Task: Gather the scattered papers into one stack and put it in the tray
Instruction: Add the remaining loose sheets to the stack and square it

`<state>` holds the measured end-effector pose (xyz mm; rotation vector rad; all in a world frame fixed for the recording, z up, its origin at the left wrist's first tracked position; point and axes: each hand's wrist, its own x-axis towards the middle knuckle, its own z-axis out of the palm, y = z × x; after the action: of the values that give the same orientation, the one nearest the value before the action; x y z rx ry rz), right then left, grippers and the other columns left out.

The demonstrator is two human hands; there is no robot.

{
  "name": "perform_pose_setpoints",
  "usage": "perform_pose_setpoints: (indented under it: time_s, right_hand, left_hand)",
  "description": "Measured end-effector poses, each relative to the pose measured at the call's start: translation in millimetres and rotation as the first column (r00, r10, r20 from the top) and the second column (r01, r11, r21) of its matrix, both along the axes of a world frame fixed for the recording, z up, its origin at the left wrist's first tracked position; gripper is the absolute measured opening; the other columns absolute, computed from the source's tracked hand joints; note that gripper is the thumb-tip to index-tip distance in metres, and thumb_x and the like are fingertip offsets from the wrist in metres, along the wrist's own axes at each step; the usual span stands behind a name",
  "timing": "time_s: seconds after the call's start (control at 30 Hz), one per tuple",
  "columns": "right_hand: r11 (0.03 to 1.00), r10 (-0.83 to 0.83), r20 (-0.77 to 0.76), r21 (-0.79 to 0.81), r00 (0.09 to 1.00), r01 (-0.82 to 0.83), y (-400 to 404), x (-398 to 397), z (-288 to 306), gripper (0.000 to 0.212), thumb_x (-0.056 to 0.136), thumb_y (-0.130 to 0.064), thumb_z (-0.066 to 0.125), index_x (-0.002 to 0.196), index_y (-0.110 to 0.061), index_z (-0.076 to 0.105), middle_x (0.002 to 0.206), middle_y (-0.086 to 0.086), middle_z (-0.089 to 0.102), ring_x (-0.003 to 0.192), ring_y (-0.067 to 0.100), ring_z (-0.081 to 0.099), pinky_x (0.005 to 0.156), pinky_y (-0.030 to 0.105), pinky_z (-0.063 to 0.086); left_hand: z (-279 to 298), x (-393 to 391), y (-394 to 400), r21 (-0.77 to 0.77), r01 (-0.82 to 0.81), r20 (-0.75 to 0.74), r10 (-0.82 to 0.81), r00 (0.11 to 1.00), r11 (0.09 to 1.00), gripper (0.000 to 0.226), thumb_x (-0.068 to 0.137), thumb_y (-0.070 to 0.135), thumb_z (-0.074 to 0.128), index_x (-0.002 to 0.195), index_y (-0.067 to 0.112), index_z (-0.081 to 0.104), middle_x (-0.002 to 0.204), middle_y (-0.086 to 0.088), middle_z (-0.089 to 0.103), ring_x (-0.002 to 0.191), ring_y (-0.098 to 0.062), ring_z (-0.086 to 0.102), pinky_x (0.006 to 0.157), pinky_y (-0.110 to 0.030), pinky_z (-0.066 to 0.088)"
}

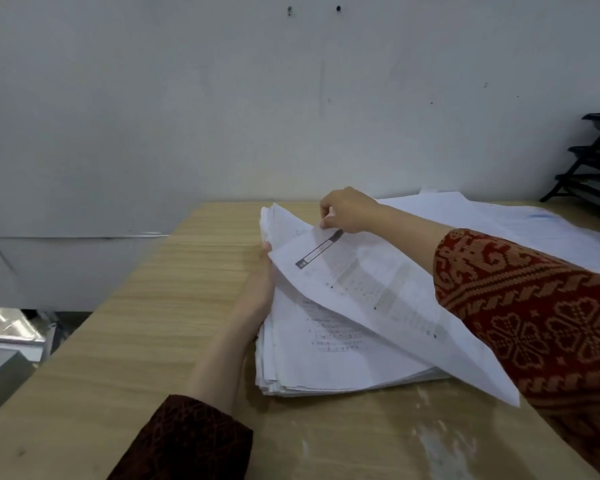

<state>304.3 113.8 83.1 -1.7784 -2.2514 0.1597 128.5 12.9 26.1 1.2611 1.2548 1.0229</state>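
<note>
A thick stack of printed white papers (329, 362) lies in the middle of the wooden table (146, 341). My left hand (258, 289) is at the stack's left edge, its fingers hidden under the upper sheets. My right hand (347, 211) pinches the far edge of a top sheet (378, 292), which lies tilted across the stack. More loose white papers (492, 223) lie spread at the back right. A black tiered paper tray (593, 164) stands at the far right by the wall.
The table's left edge drops off beside a grey metal surface (7, 344) lower down. A pale wall (222, 98) rises right behind the table. White scuff marks (433, 441) mark the tabletop near the front.
</note>
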Motion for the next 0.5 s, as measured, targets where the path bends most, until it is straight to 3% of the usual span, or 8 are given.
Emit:
perform_pose_setpoints:
  time_s: [0.1, 0.17, 0.2, 0.27, 0.33, 0.4, 0.47, 0.5]
  right_hand:
    - [0.995, -0.1, -0.004, -0.013, 0.995, 0.1, 6.7, 3.8, -10.5, 0.013, 0.088, -0.022, 0.062, 0.094, -0.01, 0.064, 0.105, 0.007, 0.061, 0.088, 0.025, 0.058, 0.06, 0.027, 0.039]
    - [0.977, -0.194, 0.042, -0.08, 0.98, 0.197, 11.3, 7.1, -13.9, 0.018, 0.089, -0.021, 0.061, 0.097, -0.005, 0.063, 0.096, 0.011, 0.063, 0.085, 0.029, 0.061, 0.059, 0.03, 0.045]
    - [0.96, -0.24, 0.078, -0.128, 0.968, 0.248, 11.7, 9.0, -13.3, 0.02, 0.089, -0.021, 0.061, 0.098, -0.003, 0.061, 0.086, 0.011, 0.061, 0.077, 0.029, 0.06, 0.056, 0.031, 0.046]
    - [0.917, -0.314, 0.06, -0.239, 0.947, 0.319, 13.9, 13.0, -8.7, 0.026, 0.089, -0.021, 0.062, 0.102, 0.001, 0.058, 0.078, 0.01, 0.055, 0.063, 0.025, 0.054, 0.052, 0.029, 0.046]
    - [0.878, -0.382, -0.098, -0.348, 0.919, 0.328, 16.0, 18.8, -1.3, 0.037, 0.089, -0.019, 0.063, 0.116, 0.005, 0.055, 0.101, 0.014, 0.058, 0.07, 0.024, 0.055, 0.062, 0.03, 0.047]
    - [0.854, -0.448, -0.273, -0.412, 0.851, 0.318, 15.8, 24.8, 6.1, 0.047, 0.09, -0.017, 0.062, 0.129, 0.004, 0.046, 0.13, 0.015, 0.049, 0.099, 0.027, 0.054, 0.077, 0.028, 0.042]
    - [0.838, -0.494, -0.374, -0.445, 0.785, 0.315, 11.7, 28.9, 13.2, 0.048, 0.09, -0.014, 0.062, 0.131, 0.003, 0.045, 0.14, 0.013, 0.042, 0.117, 0.027, 0.048, 0.085, 0.026, 0.039]
    - [0.835, -0.507, -0.403, -0.449, 0.762, 0.318, 10.3, 31.2, 14.1, 0.047, 0.089, -0.013, 0.063, 0.13, 0.002, 0.046, 0.139, 0.012, 0.044, 0.115, 0.026, 0.049, 0.084, 0.026, 0.039]
  left_hand:
    - [-2.3, -2.3, 2.4, -0.069, 0.013, 0.029, -0.011, 1.0, 0.998, 0.069, 0.091, 0.069, 0.015, 0.128, 0.028, 0.056, 0.122, -0.001, 0.061, 0.11, -0.02, 0.058, 0.093, -0.034, 0.045]
    - [-3.5, -2.7, 2.3, -0.08, 0.025, 0.001, -0.025, 1.0, 0.996, 0.075, 0.079, 0.081, 0.032, 0.123, 0.029, 0.062, 0.119, 0.001, 0.066, 0.109, -0.019, 0.062, 0.098, -0.039, 0.047]
    - [-4.0, -3.8, 2.3, -0.085, 0.021, -0.021, -0.023, 1.0, 0.996, 0.075, 0.072, 0.081, 0.046, 0.12, 0.026, 0.064, 0.114, 0.002, 0.069, 0.103, -0.018, 0.065, 0.093, -0.037, 0.05]
    - [-2.9, -5.9, 2.4, -0.08, -0.001, -0.098, -0.007, 0.995, 0.997, 0.057, 0.074, 0.06, 0.067, 0.114, 0.02, 0.065, 0.1, 0.004, 0.071, 0.088, -0.014, 0.068, 0.072, -0.027, 0.054]
    - [-4.1, -6.9, 3.4, -0.085, -0.005, -0.137, -0.006, 0.991, 0.996, 0.037, 0.08, 0.042, 0.071, 0.109, 0.021, 0.063, 0.09, 0.008, 0.068, 0.078, -0.01, 0.065, 0.058, -0.021, 0.048]
    - [-5.5, -6.6, 3.1, -0.078, -0.004, -0.136, -0.006, 0.991, 0.997, 0.025, 0.082, 0.037, 0.069, 0.102, 0.024, 0.06, 0.083, 0.011, 0.064, 0.072, -0.006, 0.062, 0.052, -0.018, 0.045]
    - [-4.4, -6.5, 1.7, -0.074, -0.006, -0.134, -0.004, 0.991, 0.997, 0.019, 0.084, 0.034, 0.068, 0.096, 0.027, 0.057, 0.079, 0.014, 0.061, 0.068, -0.003, 0.06, 0.047, -0.013, 0.044]
    - [-4.2, -6.6, 1.8, -0.075, -0.005, -0.128, -0.004, 0.992, 0.997, 0.019, 0.084, 0.033, 0.068, 0.099, 0.026, 0.058, 0.079, 0.015, 0.061, 0.068, -0.002, 0.06, 0.046, -0.012, 0.044]
